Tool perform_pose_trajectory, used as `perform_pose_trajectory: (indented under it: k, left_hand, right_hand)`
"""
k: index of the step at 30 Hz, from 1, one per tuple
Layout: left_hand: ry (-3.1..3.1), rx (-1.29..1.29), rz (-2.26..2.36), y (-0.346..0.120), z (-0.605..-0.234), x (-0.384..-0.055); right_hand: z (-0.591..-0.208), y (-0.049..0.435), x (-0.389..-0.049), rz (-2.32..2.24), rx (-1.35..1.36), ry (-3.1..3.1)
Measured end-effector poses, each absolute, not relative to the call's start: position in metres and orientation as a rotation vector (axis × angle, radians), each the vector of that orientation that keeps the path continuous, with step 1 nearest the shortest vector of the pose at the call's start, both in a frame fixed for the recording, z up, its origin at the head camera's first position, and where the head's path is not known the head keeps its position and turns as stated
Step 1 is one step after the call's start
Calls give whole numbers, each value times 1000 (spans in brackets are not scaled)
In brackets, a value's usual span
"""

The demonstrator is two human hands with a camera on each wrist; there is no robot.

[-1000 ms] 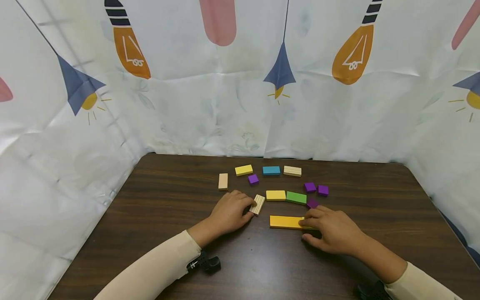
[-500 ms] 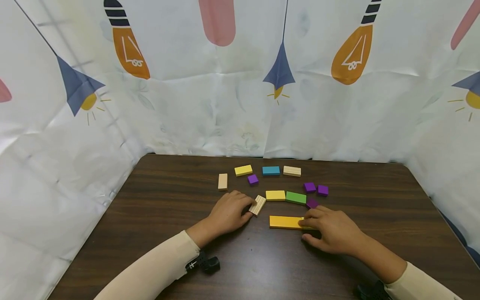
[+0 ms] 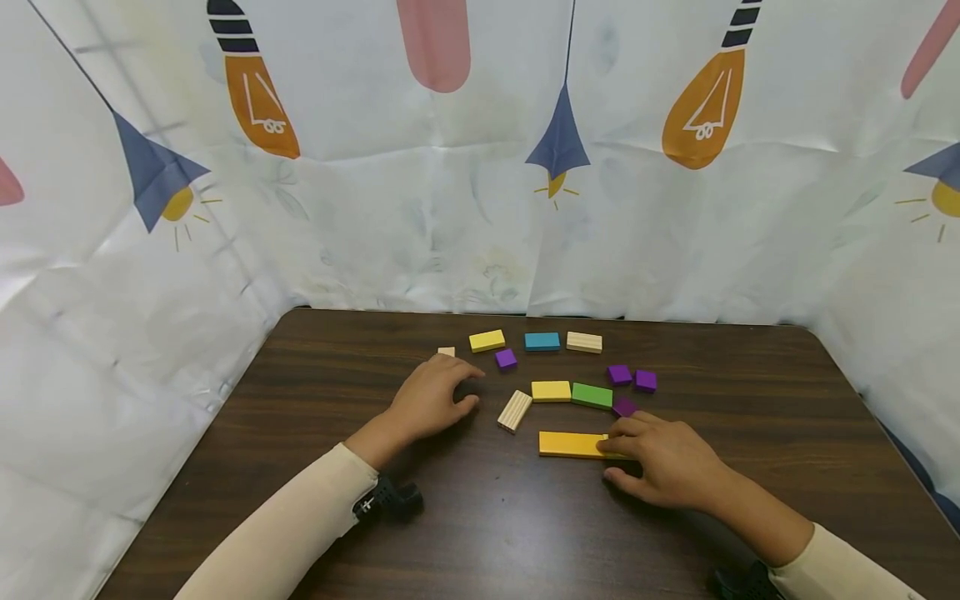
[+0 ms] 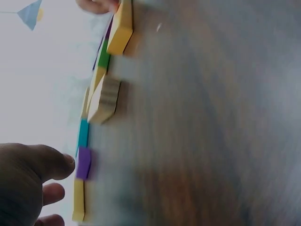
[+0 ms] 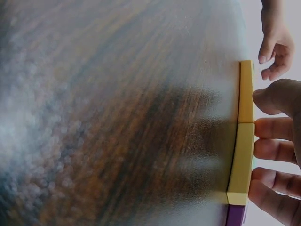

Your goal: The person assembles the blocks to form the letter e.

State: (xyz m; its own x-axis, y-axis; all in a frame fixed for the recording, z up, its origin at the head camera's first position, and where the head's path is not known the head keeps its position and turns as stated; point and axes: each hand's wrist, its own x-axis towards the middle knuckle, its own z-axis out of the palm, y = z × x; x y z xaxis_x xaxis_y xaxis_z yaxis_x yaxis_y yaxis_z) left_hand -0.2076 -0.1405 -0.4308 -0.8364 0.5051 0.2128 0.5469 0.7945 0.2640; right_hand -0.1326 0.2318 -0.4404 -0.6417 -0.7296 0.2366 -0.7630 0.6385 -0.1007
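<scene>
In the head view my left hand (image 3: 423, 404) is empty, fingers spread, left of a striped plain wooden block (image 3: 514, 411). It partly covers another plain block (image 3: 446, 351). My right hand (image 3: 663, 458) rests its fingertips at an orange wooden block (image 3: 570, 444) lying flat on the table. The right wrist view shows this orange block (image 5: 246, 92) end to end with a paler yellow block (image 5: 241, 157), and a purple block (image 5: 235, 215) past it. Fingertips touch the yellow block's side; the thumb is by the orange one. Most of the yellow block is hidden in the head view.
Behind the orange block lie a yellow block (image 3: 551, 392), a green block (image 3: 592, 396) and a purple block (image 3: 624, 407) in a row. Two purple blocks (image 3: 619, 375) sit farther right. Yellow, blue (image 3: 542, 342) and plain blocks line the back, before a patterned curtain (image 3: 480, 233).
My left hand has let go of the striped plain block and moved back and left, over the other plain block. The striped block stays at a slant. My right hand has not moved.
</scene>
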Motion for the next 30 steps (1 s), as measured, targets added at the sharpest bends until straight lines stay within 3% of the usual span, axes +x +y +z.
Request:
perform_pose_trajectory:
  k: [18, 30]
  left_hand:
    - [-2956, -659, -549, -182, -440, -243]
    - [-2999, -722, -564, -193, -444, -254]
  right_hand:
    - [-441, 233, -133, 283, 1234, -2679]
    - [-442, 232, -134, 301, 1241, -2660]
